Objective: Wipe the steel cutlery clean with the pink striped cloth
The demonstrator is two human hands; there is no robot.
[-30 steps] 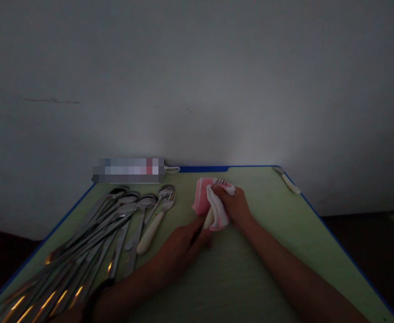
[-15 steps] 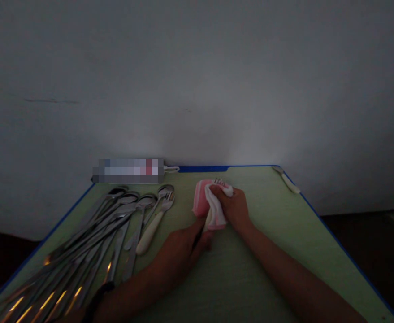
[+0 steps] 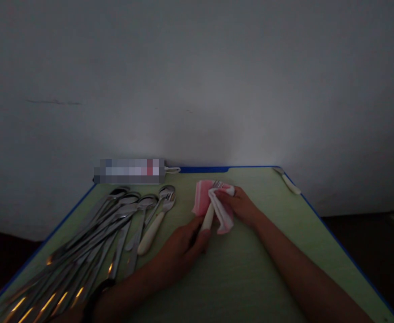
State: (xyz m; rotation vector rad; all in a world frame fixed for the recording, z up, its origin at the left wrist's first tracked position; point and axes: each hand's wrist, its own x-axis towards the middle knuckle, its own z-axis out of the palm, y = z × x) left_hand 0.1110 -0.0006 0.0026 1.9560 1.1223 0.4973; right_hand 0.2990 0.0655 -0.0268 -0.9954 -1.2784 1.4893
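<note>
My left hand (image 3: pixel 186 246) is closed round the pale handle of a fork (image 3: pixel 208 218), whose metal tines point away from me. Folded about the fork's upper part is a pink and white cloth (image 3: pixel 205 197), pinched by my right hand (image 3: pixel 239 204). The tines stick out past the cloth's fold. To the left of my left hand lies a second fork (image 3: pixel 153 229) with a similar pale handle, beside a spread of metal spoons (image 3: pixel 146 202) and other long cutlery.
A blurred-out box-like object (image 3: pixel 129 172) with a white loop stands at the back left, by the wall (image 3: pixel 197 89). At the far right corner of the green, blue-edged table (image 3: pixel 264 278) lies another pale-handled piece of cutlery (image 3: pixel 290 184).
My right hand and the cloth have shifted slightly right, and the cloth's fold has opened. More of the fork's handle now shows between my hands.
</note>
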